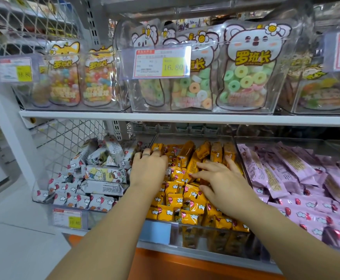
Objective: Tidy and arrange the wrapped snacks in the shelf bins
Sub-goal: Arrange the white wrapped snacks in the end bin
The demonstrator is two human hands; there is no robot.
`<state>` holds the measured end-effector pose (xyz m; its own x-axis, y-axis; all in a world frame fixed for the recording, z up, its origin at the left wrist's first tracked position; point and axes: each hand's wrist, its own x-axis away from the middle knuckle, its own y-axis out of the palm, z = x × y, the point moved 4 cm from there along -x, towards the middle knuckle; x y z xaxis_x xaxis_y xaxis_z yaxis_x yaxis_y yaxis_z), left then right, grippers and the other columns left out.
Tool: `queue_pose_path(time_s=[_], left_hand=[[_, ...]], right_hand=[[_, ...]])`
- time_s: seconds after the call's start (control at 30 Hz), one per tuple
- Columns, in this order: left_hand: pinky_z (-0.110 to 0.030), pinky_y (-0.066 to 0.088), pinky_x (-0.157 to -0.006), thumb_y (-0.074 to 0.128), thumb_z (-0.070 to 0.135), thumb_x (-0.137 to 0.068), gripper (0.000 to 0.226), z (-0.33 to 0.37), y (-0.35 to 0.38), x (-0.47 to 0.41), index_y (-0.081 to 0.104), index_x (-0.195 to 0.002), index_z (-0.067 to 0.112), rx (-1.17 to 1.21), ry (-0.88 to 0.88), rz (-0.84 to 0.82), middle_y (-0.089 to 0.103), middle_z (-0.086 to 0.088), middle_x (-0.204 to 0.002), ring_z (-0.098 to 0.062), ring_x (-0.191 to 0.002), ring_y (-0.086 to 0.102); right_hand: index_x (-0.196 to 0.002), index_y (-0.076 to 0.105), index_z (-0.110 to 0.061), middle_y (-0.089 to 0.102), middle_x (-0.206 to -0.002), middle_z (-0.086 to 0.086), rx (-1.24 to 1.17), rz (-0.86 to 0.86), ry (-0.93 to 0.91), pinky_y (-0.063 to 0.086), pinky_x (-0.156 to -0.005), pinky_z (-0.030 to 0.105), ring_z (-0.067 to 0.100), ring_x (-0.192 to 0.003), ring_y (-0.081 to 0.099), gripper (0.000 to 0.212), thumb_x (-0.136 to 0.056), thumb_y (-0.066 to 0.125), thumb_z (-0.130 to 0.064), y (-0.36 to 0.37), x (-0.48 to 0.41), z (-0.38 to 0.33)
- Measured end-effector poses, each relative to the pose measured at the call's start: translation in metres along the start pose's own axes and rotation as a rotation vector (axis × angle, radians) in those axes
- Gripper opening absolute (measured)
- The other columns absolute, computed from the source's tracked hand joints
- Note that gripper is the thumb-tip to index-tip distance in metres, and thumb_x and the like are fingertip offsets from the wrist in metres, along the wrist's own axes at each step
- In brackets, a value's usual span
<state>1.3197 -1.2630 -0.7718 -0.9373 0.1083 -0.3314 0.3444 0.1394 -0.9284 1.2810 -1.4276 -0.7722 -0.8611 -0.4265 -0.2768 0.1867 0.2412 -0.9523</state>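
Note:
Three clear shelf bins sit side by side on the lower shelf. The middle bin (197, 241) holds several yellow wrapped snacks (177, 201). My left hand (148, 168) lies palm down at the bin's left side, fingers curled over the far yellow packs. My right hand (223, 184) rests on the yellow pile with fingers spread and pointing left, touching a standing yellow pack (192, 165). The left bin holds white wrapped snacks (104, 174) in a loose heap. Pink wrapped snacks (298, 178) fill the right bin.
The upper shelf (185, 117) carries clear bins with candy bags (246, 73) and price tags (161, 62). A wire mesh panel (68, 140) closes the left end. An orange base (185, 265) runs below the bins. White floor lies at lower left.

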Motion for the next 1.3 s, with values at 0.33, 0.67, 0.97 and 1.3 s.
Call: queue_pose_path(time_s=[0.33, 0.67, 0.97, 1.3], left_hand=[[-0.029, 0.032, -0.062, 0.039, 0.023, -0.101, 0.015, -0.003, -0.035, 0.022, 0.05, -0.109, 0.017, 0.337, -0.016, 0.361, 0.06, 0.001, -0.105, -0.02, -0.085, 0.054], [-0.016, 0.034, -0.053, 0.038, 0.024, -0.1, 0.012, -0.027, -0.044, 0.081, 0.048, -0.099, 0.03, 0.992, -0.168, 0.479, 0.052, 0.017, -0.072, 0.003, -0.061, 0.05], [-0.009, 0.043, -0.078, 0.046, 0.018, -0.098, 0.019, -0.106, -0.038, 0.105, 0.049, -0.102, 0.036, 1.155, -0.448, 0.622, 0.056, 0.02, -0.1, 0.006, -0.095, 0.055], [-0.033, 0.03, -0.106, 0.052, 0.015, -0.093, 0.047, -0.138, -0.003, 0.112, 0.045, -0.138, 0.028, 0.738, -0.429, 0.319, 0.037, 0.001, -0.142, -0.018, -0.132, 0.032]], right_hand=[[-0.135, 0.044, -0.04, 0.034, -0.148, -0.016, -0.062, 0.047, 0.017, -0.009, -0.115, 0.04, 0.006, -0.14, 0.021, 0.039, -0.096, 0.047, -0.034, -0.004, 0.002, -0.005], [-0.145, 0.028, -0.032, 0.038, -0.146, -0.014, -0.343, 0.149, 0.0, 0.02, -0.099, 0.013, 0.007, -0.134, 0.033, 0.057, -0.093, 0.053, -0.034, -0.005, -0.009, -0.054], [-0.108, 0.057, -0.027, 0.062, -0.107, -0.012, -0.467, 0.354, -0.093, 0.049, -0.081, 0.028, 0.007, -0.1, 0.055, 0.023, -0.086, 0.065, -0.029, -0.006, -0.03, -0.125], [-0.094, 0.066, -0.017, 0.063, -0.097, 0.001, -0.243, 0.509, -0.142, 0.049, -0.075, 0.041, 0.025, -0.088, 0.06, 0.016, -0.08, 0.071, -0.024, 0.013, -0.083, -0.175]])
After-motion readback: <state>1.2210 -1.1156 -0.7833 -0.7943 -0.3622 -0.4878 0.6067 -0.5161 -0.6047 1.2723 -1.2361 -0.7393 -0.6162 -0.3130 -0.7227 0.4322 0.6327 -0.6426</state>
